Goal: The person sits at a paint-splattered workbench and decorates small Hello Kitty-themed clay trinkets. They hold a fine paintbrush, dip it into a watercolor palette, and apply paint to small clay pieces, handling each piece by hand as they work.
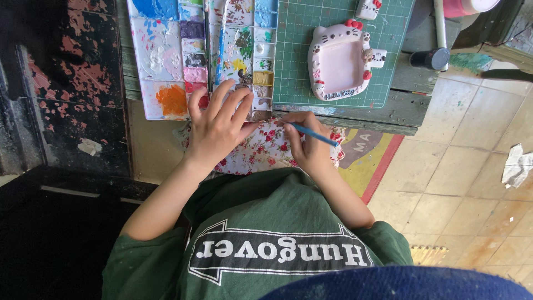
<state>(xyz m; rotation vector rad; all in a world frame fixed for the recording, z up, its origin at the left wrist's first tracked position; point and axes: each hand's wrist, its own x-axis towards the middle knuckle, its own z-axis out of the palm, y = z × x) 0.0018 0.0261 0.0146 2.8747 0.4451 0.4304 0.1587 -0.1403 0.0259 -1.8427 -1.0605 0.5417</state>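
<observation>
I observed the scene from the head camera, looking straight down over the workbench edge.

1. Left hand [218, 125]: the fingers were spread open and lay flat on the lower edge of the paint palette [166, 61], the fingertips touching its wells near the orange paint [172, 100]. It gripped nothing.

2. Right hand [306, 141]: the fingers were closed around a thin blue-handled brush [314, 134], held pencil-fashion. The handle pointed out to the right; the tip was hidden behind the fingers at the table edge [355, 119], so I could not tell whether it carried paint.

3. Work piece: a cat-shaped pink tray [340, 66] lay on the green cutting mat [300, 33], well apart from both hands and to the right of the palette. Its rim carried a red bow and small painted ornaments; its inner field was plain pale pink.

4. Surroundings: a flower-print cloth [266, 147] covered my lap just under both hands. A second brush [208, 44] rested upright across the palette.

5. Progress, as judged: the palette was heavily used and the tray's details looked largely coloured. The brush was away from the tray, so any remaining touch-up was not in hand.
</observation>
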